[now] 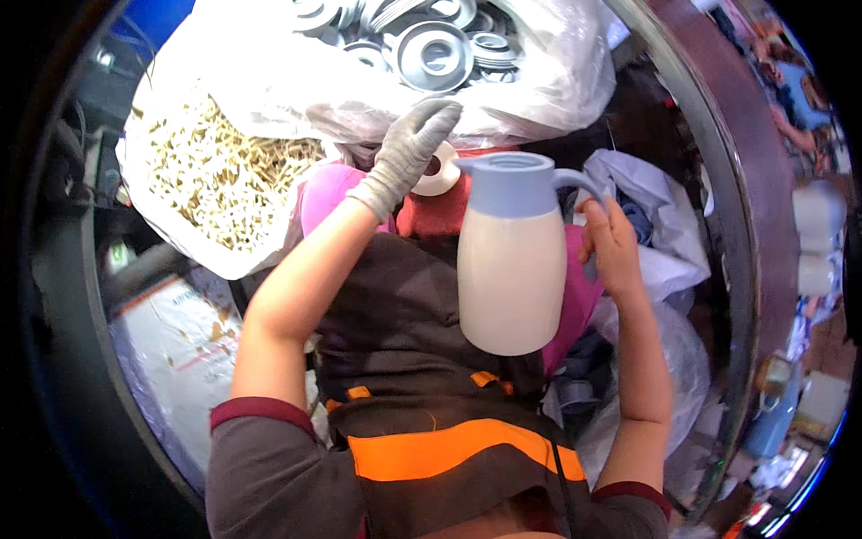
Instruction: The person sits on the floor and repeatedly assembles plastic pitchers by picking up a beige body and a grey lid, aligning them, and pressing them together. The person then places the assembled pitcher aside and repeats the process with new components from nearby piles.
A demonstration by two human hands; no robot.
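Note:
A thermos jug (512,278) with a cream body and a grey-blue collar, spout and handle stands out over my lap. My right hand (611,238) is bare and grips its handle, with the fingers curled round. My left hand (417,135), in a pale knit glove, reaches to the front edge of a clear plastic bag (350,121). Its fingers are stretched out, and I see nothing held in them. Inside the bag lie several grey round plastic parts (434,56). Just below the glove is a white ring-shaped piece (437,182), partly covered by the hand.
To the left sits a white sack of small pale pieces (224,175). Something red (431,216) lies between my knees. Crumpled plastic bags (651,211) with dark items are on the right, beside a long dark edge (718,153). Other people and cream jugs (817,216) show beyond it.

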